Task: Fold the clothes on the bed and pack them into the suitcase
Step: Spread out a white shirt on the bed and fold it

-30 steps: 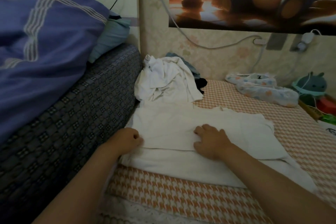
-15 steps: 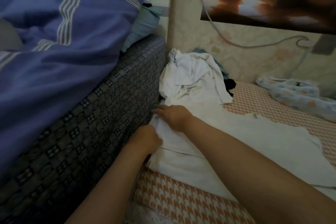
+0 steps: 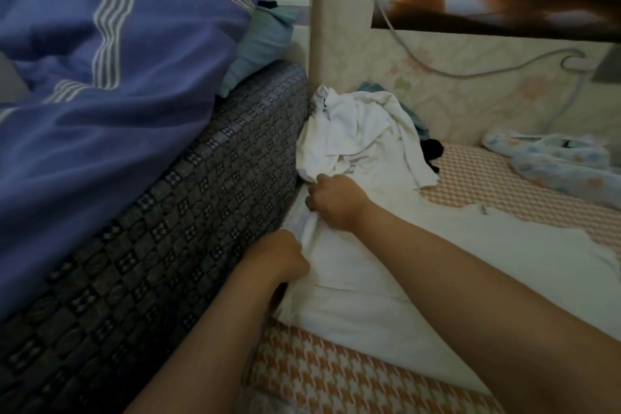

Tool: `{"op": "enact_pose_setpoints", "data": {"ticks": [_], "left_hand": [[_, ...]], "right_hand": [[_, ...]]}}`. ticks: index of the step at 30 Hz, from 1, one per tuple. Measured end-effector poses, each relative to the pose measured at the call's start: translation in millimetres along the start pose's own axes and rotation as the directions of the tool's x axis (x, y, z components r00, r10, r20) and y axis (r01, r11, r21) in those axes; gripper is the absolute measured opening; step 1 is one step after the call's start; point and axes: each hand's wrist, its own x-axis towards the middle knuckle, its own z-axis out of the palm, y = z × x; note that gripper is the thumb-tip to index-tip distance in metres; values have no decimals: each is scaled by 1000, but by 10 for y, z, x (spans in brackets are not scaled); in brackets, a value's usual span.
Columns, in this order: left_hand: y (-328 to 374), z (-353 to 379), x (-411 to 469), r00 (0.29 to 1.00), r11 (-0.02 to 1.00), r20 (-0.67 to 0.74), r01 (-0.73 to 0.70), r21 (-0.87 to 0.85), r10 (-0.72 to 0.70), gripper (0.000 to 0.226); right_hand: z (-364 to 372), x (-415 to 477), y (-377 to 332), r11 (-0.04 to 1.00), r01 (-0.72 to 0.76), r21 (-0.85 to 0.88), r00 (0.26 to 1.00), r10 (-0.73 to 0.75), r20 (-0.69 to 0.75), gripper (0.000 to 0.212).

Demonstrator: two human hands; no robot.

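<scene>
Left hand point(image 3: 280, 259) and right hand point(image 3: 332, 203), both curled tight, pinch the white shirt's point(image 3: 413, 282) left edge (the rest spreads rightward).

From head height, we are looking down, close over an orange-and-white houndstooth bed sheet point(image 3: 336, 376), facing a floral-papered wall point(image 3: 470, 101).

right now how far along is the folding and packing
Early. Done: the flat white garment on the orange houndstooth bed sheet looks partly folded, one layer over another. In hand: the left hand and right hand grip its edge by the dark patterned mattress side. Left: the crumpled white clothes pile behind is unfolded, and no suitcase is in view.
</scene>
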Motion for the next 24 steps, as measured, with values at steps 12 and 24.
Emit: {"op": "enact_pose_setpoints", "data": {"ticks": [12,24], "left_hand": [[1488,-65,-499,853,892,295,-350,-288,430,44],[1385,648,-329,749,710,94,-654,261,656,65]], "right_hand": [[-293,-1947,1000,788,-486,379,857,514,30,25],[43,-2687,559,367,-797,480,571,719,397,42]]}}
